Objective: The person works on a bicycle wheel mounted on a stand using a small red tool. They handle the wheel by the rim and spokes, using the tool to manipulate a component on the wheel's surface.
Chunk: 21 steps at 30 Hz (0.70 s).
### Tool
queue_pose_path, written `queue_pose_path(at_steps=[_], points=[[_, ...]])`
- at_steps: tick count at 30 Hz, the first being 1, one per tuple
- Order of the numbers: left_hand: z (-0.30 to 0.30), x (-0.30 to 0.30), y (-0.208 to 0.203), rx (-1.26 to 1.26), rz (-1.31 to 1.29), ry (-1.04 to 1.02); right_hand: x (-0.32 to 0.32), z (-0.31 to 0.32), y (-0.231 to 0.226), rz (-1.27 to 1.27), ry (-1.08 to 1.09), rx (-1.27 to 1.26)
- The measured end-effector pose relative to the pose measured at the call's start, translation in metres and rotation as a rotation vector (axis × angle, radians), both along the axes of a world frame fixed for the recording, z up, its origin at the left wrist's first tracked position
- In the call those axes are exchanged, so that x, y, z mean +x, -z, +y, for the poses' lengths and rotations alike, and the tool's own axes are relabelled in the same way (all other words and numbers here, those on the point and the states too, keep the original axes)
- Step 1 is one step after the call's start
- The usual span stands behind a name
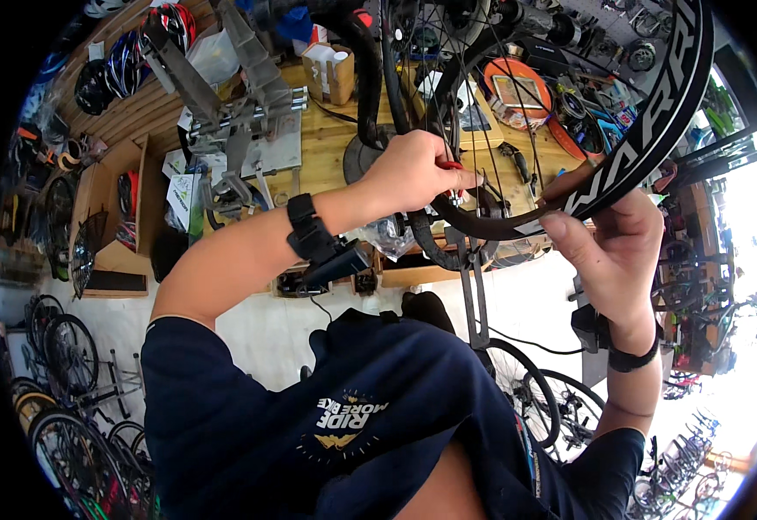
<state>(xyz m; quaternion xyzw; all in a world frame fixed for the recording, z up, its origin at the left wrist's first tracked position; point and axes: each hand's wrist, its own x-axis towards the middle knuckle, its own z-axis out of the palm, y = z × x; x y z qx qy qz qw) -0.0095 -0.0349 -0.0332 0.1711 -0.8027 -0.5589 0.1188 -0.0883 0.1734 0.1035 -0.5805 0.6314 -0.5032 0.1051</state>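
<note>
A black bicycle wheel rim [656,143] with white lettering curves down the right side, with dark spokes [480,139] running up from it. My right hand [612,247] pinches the lower part of this rim between thumb and fingers. To its left, my left hand [422,173] is closed at the spokes, just above the rim. A small red tool [450,165] shows between its thumb and fingers; most of it is hidden, so its exact kind is unclear. Below the rim, a grey metal upright [475,295] of a stand reaches downward.
Beyond the wheel is a wooden workbench [326,143] with a cardboard box [328,74], a round orange container [517,94] and a metal fixture [253,130]. Helmets [124,65] hang at the far left. Bicycles [71,347] stand at lower left; more wheels [526,390] are below the stand.
</note>
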Motion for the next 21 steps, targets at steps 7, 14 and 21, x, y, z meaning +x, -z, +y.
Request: queue_pose_path(at_steps=[7,14,21], points=[[-0.001,-0.004,-0.01,-0.218,-0.175,-0.066,0.007,0.004,0.018,0.01,0.069,0.083],[-0.018,-0.005,0.002,-0.289,-0.175,0.073,0.0,0.001,0.022,0.009,-0.005,0.015],[-0.025,-0.011,0.016,-0.421,-0.136,0.163,-0.008,0.003,0.017,0.053,-0.054,0.118]])
